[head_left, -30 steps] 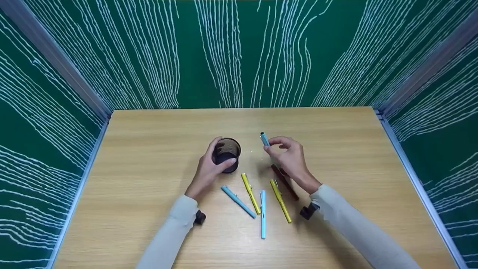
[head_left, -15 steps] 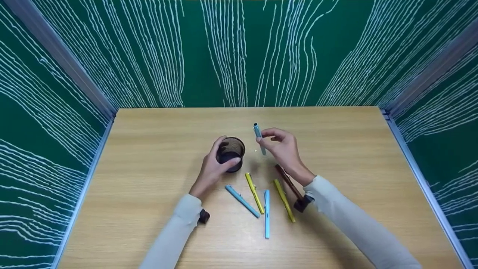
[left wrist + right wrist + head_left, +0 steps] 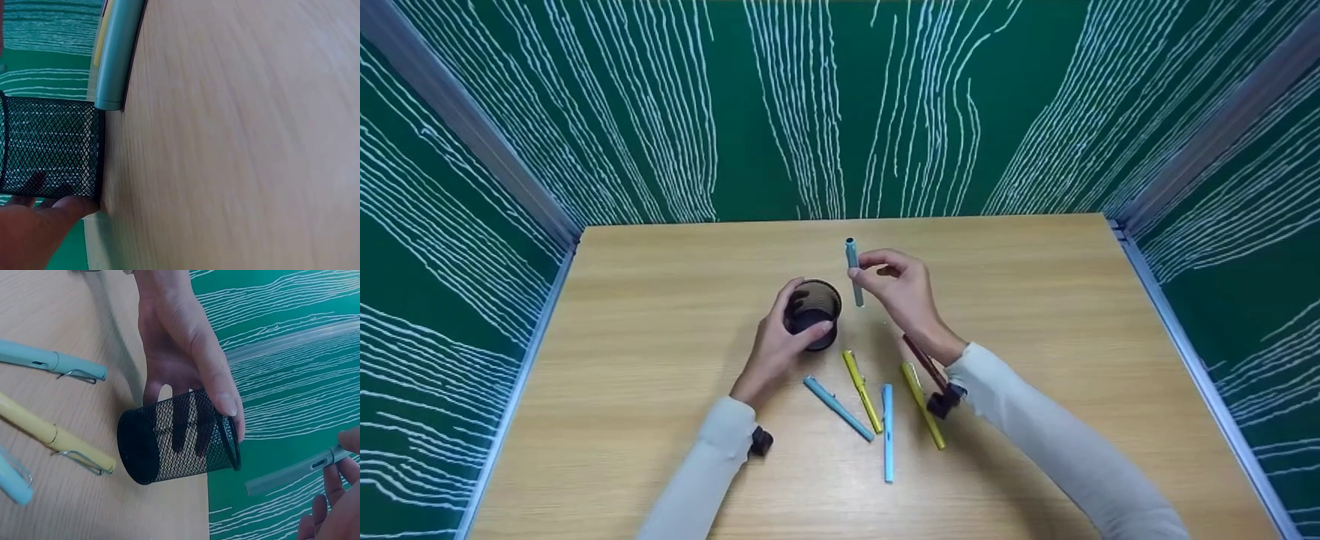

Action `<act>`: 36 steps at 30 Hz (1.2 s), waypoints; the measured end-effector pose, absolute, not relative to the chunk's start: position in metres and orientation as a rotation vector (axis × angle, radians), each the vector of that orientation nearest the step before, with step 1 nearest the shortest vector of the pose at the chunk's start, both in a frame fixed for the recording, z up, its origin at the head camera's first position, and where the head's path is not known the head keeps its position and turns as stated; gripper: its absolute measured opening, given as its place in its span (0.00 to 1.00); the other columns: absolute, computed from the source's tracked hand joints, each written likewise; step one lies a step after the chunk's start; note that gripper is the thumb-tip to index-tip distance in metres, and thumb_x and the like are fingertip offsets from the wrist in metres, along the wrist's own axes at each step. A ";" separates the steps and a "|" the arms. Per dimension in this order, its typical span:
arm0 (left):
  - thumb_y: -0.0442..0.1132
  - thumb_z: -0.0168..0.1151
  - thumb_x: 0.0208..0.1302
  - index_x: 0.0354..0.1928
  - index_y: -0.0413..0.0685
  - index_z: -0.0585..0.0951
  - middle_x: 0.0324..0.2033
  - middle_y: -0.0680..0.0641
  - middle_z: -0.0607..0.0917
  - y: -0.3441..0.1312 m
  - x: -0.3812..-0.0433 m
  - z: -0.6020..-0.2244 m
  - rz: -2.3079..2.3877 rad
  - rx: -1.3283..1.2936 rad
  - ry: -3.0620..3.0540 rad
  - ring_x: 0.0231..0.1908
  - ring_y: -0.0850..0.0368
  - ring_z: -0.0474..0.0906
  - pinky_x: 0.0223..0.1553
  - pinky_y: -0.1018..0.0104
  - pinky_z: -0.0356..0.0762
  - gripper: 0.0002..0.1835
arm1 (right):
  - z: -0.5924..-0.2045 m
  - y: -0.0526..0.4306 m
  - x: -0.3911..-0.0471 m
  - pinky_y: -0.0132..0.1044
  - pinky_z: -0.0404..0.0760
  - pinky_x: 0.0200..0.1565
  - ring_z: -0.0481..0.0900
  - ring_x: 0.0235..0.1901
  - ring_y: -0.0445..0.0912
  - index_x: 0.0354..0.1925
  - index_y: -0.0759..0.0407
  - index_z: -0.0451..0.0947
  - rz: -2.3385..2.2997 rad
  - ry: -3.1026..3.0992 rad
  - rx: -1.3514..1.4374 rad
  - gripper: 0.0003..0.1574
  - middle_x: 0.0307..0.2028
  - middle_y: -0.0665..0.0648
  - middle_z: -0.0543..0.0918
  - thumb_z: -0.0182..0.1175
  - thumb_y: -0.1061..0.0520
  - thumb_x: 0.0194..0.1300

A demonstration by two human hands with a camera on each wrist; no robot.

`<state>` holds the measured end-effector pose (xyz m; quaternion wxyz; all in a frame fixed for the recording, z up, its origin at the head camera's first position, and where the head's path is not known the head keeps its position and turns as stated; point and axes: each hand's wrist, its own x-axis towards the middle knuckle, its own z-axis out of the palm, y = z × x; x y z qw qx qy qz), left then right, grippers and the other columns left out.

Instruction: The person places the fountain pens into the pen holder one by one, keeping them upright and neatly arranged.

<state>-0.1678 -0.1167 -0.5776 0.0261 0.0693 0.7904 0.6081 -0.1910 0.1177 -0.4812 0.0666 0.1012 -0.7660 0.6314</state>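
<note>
- One pen is lifted, none is put away: the right hand [image 3: 901, 291] pinches a slim teal pen [image 3: 851, 253] just right of the cup, not touching it.
- The left hand [image 3: 780, 339] grips the upright, round black wire-mesh cup [image 3: 179, 439]; no pen shows inside.
- Five remain on the wooden worktop [image 3: 660, 300], nearer: a grey-blue pen [image 3: 838, 409], left yellow pen [image 3: 862, 392], light-blue pen [image 3: 888, 436], right yellow pen [image 3: 923, 406] and dark-red pen [image 3: 919, 356], the last partly hidden, so perhaps touching its neighbour.

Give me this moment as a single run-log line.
left grip: holding upright mesh cup | right grip: pinching teal pen, raised, outside cup | other pens: lying on table
</note>
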 end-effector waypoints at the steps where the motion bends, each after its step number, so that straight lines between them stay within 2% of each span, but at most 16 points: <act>1: 0.56 0.79 0.68 0.86 0.64 0.63 0.81 0.48 0.70 -0.117 -0.168 -0.578 1.878 0.218 2.442 0.79 0.44 0.65 0.81 0.36 0.56 0.50 | -0.481 0.116 -0.191 0.48 0.75 0.62 0.82 0.52 0.48 0.48 0.56 0.93 1.909 -2.305 0.304 0.09 0.47 0.53 0.91 0.76 0.55 0.72; 6: 0.56 0.79 0.68 0.86 0.62 0.62 0.80 0.47 0.70 -0.118 -0.169 -0.579 1.879 0.223 2.448 0.79 0.43 0.65 0.80 0.34 0.57 0.50 | -0.485 0.108 -0.193 0.50 0.76 0.61 0.82 0.52 0.49 0.47 0.55 0.93 1.931 -2.292 0.310 0.09 0.47 0.54 0.91 0.76 0.55 0.71; 13: 0.57 0.79 0.68 0.86 0.66 0.63 0.80 0.48 0.71 -0.116 -0.168 -0.579 1.870 0.220 2.449 0.79 0.43 0.65 0.80 0.34 0.57 0.50 | -0.492 0.103 -0.191 0.48 0.77 0.60 0.83 0.52 0.49 0.47 0.55 0.93 1.959 -2.293 0.336 0.08 0.47 0.53 0.91 0.75 0.55 0.73; 22: 0.54 0.79 0.68 0.86 0.62 0.64 0.78 0.46 0.73 -0.119 -0.169 -0.580 1.901 0.238 2.446 0.78 0.43 0.67 0.80 0.38 0.58 0.49 | -0.489 0.091 -0.187 0.49 0.78 0.59 0.83 0.52 0.51 0.48 0.56 0.93 1.974 -2.239 0.372 0.10 0.47 0.53 0.91 0.74 0.54 0.73; 30: 0.54 0.79 0.68 0.86 0.63 0.63 0.79 0.45 0.72 -0.119 -0.168 -0.577 1.895 0.220 2.440 0.79 0.44 0.65 0.80 0.37 0.57 0.50 | -0.512 0.080 -0.179 0.51 0.77 0.60 0.84 0.51 0.50 0.45 0.57 0.93 1.958 -2.303 0.361 0.07 0.45 0.51 0.92 0.76 0.58 0.69; 36: 0.53 0.79 0.68 0.86 0.60 0.63 0.79 0.46 0.72 -0.118 -0.168 -0.577 1.902 0.218 2.434 0.79 0.43 0.65 0.80 0.36 0.56 0.50 | -0.528 0.076 -0.177 0.52 0.75 0.61 0.82 0.51 0.49 0.41 0.54 0.92 1.866 -2.383 0.345 0.03 0.44 0.49 0.91 0.77 0.57 0.69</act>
